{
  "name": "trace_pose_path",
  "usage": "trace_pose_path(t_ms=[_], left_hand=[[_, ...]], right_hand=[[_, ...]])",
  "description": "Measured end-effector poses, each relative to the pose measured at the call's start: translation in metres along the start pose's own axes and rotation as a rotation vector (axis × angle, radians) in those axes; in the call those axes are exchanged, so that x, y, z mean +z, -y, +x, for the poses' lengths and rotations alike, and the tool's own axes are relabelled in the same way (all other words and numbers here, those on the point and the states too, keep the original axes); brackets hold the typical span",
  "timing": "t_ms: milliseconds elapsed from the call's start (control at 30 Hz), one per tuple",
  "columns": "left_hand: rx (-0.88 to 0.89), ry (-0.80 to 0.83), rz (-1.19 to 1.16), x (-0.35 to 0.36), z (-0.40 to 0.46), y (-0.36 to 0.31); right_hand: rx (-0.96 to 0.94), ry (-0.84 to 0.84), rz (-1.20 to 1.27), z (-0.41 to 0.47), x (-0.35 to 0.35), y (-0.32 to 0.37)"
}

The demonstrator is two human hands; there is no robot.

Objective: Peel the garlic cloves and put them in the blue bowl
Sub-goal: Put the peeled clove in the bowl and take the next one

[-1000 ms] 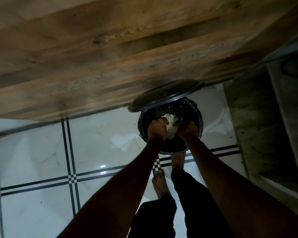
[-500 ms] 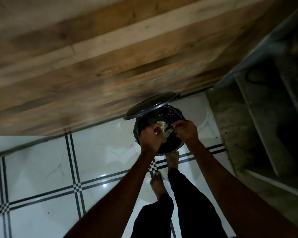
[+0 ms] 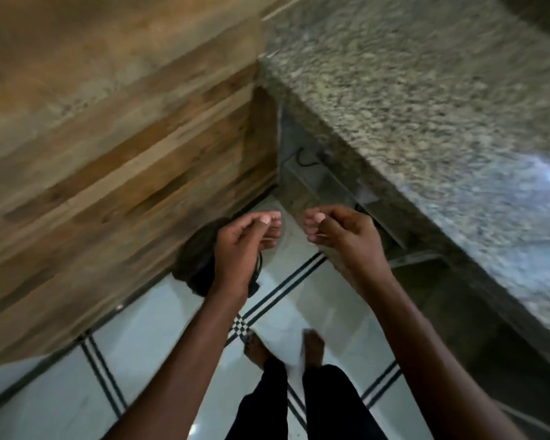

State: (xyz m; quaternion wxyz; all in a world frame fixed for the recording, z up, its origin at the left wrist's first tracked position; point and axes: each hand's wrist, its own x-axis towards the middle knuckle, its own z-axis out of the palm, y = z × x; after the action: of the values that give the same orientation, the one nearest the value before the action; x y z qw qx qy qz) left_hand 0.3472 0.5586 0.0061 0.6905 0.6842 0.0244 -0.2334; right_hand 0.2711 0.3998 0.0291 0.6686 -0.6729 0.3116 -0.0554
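Hovering both hands over the floor, nothing held that I'm seeing.

I'm looking at the left hand and right hand with fingers loosely curled, tips facing each other, apart. A dark bin is sitting under the left fingers. No garlic or blue bowl showing. I'm guessing cloves are light and slippery once bare, so I'd be pinching each by its ends.
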Motion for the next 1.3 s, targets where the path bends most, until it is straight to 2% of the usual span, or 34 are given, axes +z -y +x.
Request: trace_pose_path(t_ms=[200,367,601,734,834,901,1034,1134,1201,1301], left_hand=[[0.074,0.328,-0.015,0.144,-0.071,-0.033],[0.011,0.540,-0.063,0.268,-0.142,-0.019],[-0.111,0.645,-0.058,0.450,-0.240,0.034],[-0.114,0.666,0.018,0.520,-0.252,0.062],[-0.078,0.665,0.140,0.561,-0.242,0.087],[0.037,0.652,0.312,0.585,-0.226,0.108],[0.502,0.677,0.813,0.615,-0.190,0.147],[0.815,0.676,1.073,0.621,-0.173,0.166],[0.920,0.665,1.152,0.618,-0.168,0.173],[0.959,0.602,1.209,0.609,-0.155,0.178]], right_hand=[[-0.158,-0.209,0.018,-0.086,-0.147,0.015],[-0.149,-0.390,0.160,-0.161,-0.275,-0.007],[-0.136,-0.589,0.161,-0.232,-0.461,-0.062],[-0.089,-0.655,0.145,-0.236,-0.523,-0.090],[-0.042,-0.705,0.040,-0.223,-0.557,-0.116],[0.008,-0.756,-0.138,-0.209,-0.579,-0.133],[0.108,-0.867,-0.605,-0.178,-0.618,-0.159],[0.182,-0.873,-0.794,-0.157,-0.637,-0.170],[0.217,-0.856,-0.834,-0.150,-0.643,-0.172],[0.222,-0.842,-0.808,-0.143,-0.651,-0.170]])
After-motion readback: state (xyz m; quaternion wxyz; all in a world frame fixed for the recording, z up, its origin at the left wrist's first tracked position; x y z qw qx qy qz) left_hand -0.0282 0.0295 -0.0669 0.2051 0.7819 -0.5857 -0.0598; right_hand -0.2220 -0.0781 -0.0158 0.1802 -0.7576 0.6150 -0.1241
